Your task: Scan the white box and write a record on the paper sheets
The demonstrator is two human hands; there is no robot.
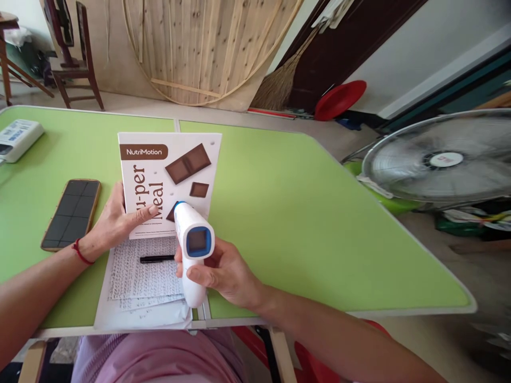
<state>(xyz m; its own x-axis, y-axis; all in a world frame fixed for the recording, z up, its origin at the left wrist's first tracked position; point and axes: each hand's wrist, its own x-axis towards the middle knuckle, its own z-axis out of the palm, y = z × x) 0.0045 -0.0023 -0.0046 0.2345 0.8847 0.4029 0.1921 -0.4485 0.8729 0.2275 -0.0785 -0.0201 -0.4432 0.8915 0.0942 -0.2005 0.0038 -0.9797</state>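
Observation:
My left hand (120,215) grips a white box (186,199) by its lower left edge, thumb across the front. "NutriMotion" and pictures of chocolate pieces are printed on it. In my right hand (231,271) is a white infrared thermometer (194,287) with a blue-rimmed, dark screen, its head aimed at the box's lower right part. The thermometer covers that corner of the box. Beneath the box lie handwritten sheets (139,279) with a black pen (157,259) on them, partly hidden behind my right fingers.
The green folding table (311,229) carries a phone (72,215) left of my left hand and a white device (19,139) at the far left. A standing fan (443,159) is beyond the right edge. A wooden chair (75,69) stands behind the table.

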